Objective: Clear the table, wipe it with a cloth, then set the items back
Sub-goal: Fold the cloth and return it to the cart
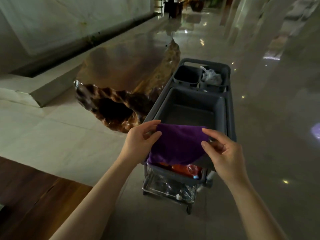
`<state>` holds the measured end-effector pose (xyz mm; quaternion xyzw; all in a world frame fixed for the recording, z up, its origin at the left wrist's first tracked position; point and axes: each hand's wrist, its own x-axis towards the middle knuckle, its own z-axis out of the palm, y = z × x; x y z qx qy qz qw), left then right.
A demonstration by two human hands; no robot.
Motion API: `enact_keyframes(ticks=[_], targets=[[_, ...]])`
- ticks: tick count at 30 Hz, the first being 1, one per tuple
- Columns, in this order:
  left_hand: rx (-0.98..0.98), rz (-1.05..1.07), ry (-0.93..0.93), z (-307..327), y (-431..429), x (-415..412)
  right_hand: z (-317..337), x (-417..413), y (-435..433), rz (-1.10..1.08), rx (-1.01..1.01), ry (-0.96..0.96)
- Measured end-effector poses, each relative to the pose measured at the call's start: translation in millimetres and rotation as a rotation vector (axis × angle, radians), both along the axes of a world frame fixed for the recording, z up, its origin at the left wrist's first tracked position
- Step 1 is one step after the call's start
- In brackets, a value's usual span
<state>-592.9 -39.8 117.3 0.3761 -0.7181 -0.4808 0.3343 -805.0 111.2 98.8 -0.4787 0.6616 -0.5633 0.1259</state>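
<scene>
Over a grey cart (230, 108) beside the bare wooden desk (124, 66), left hand (138, 141) and right hand (223, 153) pinched a purple cloth (178, 144) by its upper corners; soft, light, limp, it seemed best held at the edges

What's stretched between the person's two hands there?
A purple cloth, pinched at its top corners by the left hand and right hand, in the head view.

Cloth (176, 144): plain purple | cart (230, 108): dark grey | table (124, 71): glossy mottled brown wood | bag (211, 77) in far bin: white | packet (186, 169) under cloth: orange-red | floor (259, 153): pale glossy tile
</scene>
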Motion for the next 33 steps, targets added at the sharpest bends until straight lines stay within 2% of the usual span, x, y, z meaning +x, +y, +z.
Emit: enact_keyframes(ticks=[9,12,20,26,33], targets=[[0.120,0.006,-0.134,-61,-10,-47,-43,-24,-1,-0.110,0.186,0.024],[0.105,0.003,-0.190,-80,-10,-47,-54,-23,-1,-0.129,0.236,0.082],[-0.053,-0.005,-0.378,-102,-9,-40,-70,-21,-1,-0.121,0.401,0.267],[-0.374,-0.075,-0.477,-108,-1,-37,-81,-20,-1,-0.106,0.560,0.456],[-0.496,-0.104,-0.659,-107,0,-35,-84,-19,1,-0.119,0.555,0.529]])
